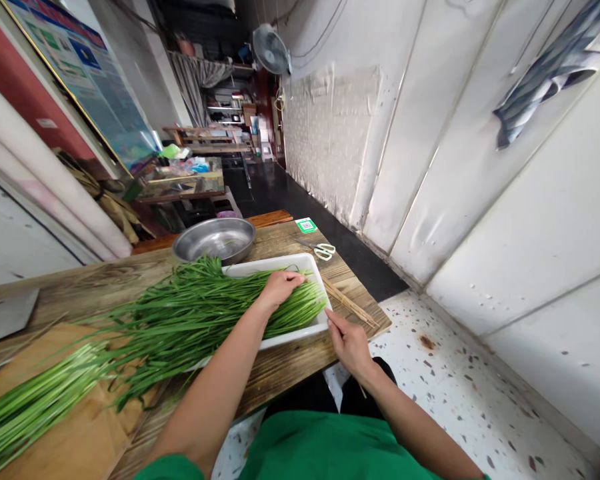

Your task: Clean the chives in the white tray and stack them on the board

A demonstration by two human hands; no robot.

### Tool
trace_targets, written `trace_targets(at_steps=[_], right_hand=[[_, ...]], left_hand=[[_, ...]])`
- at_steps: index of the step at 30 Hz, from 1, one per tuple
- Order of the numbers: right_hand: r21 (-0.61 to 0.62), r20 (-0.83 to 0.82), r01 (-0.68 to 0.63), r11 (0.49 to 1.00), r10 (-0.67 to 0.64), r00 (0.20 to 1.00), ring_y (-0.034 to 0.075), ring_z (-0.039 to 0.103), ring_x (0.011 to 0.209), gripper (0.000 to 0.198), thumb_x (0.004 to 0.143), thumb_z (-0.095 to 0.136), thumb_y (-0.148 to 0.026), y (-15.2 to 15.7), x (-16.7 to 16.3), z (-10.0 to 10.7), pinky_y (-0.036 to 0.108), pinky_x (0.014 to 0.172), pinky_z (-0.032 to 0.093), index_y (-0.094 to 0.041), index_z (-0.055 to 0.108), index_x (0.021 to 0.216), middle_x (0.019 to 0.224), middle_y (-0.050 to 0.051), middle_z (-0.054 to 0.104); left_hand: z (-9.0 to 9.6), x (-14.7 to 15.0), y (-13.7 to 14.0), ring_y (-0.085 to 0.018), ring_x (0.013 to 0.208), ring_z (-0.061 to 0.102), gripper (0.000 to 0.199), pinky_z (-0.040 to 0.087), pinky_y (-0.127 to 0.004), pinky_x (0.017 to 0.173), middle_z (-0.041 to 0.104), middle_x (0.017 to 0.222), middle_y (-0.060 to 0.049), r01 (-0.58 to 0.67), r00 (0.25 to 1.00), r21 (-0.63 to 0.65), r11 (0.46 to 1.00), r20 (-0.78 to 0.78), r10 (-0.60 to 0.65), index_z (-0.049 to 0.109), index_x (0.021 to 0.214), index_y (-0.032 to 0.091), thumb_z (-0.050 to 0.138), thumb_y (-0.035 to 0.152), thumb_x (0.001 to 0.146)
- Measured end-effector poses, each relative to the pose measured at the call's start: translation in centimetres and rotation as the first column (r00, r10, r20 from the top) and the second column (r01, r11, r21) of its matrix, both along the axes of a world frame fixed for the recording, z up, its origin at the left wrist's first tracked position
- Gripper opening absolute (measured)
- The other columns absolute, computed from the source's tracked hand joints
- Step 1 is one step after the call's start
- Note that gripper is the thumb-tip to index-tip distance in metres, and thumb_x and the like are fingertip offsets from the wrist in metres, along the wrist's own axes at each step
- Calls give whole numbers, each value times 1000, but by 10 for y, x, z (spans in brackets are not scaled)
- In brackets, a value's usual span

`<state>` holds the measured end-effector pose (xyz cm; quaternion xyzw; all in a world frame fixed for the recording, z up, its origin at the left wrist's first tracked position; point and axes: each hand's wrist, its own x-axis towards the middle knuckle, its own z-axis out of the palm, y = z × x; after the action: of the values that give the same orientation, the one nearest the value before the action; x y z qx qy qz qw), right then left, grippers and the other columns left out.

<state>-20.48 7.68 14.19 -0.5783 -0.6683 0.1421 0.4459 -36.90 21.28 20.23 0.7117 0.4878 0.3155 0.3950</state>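
Observation:
A large heap of garlic chives [215, 300] lies across a white plastic tray [321, 325], its pale cut ends to the right and its leaves spilling past the tray to the left. Above the stem end, my left hand [280, 288] is closed in a pinch; what its fingertips hold is too small to make out. My right hand [351, 343] is closed beside the tray's near right corner. A thin straw strand [363, 391] sticks out below it. Dry straw stalks [351, 304] lie on the table to the right of the tray.
On the wooden table [290, 377] are a steel basin [214, 230], scissors [324, 251], a green QR card [306, 225] and a cleaver blade [7, 317]. More chives [35, 393] rest on brown paper [85, 427] at left. A white wall [480, 220] stands right.

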Motion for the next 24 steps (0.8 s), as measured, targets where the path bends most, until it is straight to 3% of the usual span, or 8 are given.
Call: trace_targets(at_steps=[15,24], right_hand=[[-3,-3,-16,1000,16,1000,16,65,72,35,83,41,-21,0,1,1,23,69,50,-17,58,114,99,6,66],[-1,15,0,1000,0,1000,15,65,64,35,82,41,-21,0,1,0,21,63,50,-16,58,113,91,6,69]], left_hand=[[3,0,-2,-20,84,60,33,41,-27,77,68,86,-4,3,999,31,999,-34,-2,70,83,15,53,39,69],[4,0,-3,-20,87,60,34,40,-27,78,68,89,-4,22,999,22,1000,-38,-21,69,84,15,53,40,70]])
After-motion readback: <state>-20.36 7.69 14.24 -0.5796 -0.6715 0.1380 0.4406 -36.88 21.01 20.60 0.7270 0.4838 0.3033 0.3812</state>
